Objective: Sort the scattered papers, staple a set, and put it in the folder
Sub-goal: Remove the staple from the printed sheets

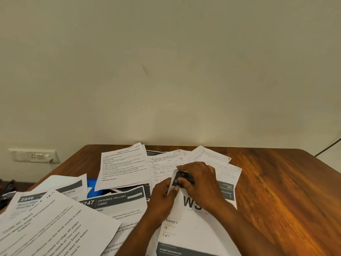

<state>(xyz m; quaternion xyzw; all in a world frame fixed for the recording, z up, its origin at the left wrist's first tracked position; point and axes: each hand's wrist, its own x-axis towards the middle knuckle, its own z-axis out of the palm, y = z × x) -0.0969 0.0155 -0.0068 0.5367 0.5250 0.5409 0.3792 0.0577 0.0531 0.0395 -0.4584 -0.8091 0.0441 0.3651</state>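
A person's two hands meet over a white printed sheet set (191,218) that lies toward the near edge of the brown wooden table (276,182). The right hand (200,179) is curled over a small black stapler (184,177), gripping it from above at the set's upper left corner. The left hand (162,194) lies just beside it, on the side toward the table's left edge, its fingertips (176,188) pinching the same paper corner directly under the stapler. The set bears large dark letters and the lines "Balcony 2" and "1 of 1" nearer the person.

Loose white printed papers (55,222) overlap across the near left corner of the table. A typed white page (123,167) lies toward the far edge, and ruled handwritten sheets (212,159) fan out behind the hands. A bright blue folder (94,187) shows partly between the typed page and the near left papers, mostly covered by them. On the wall beyond the left edge of the table sits a white socket plate (35,155).
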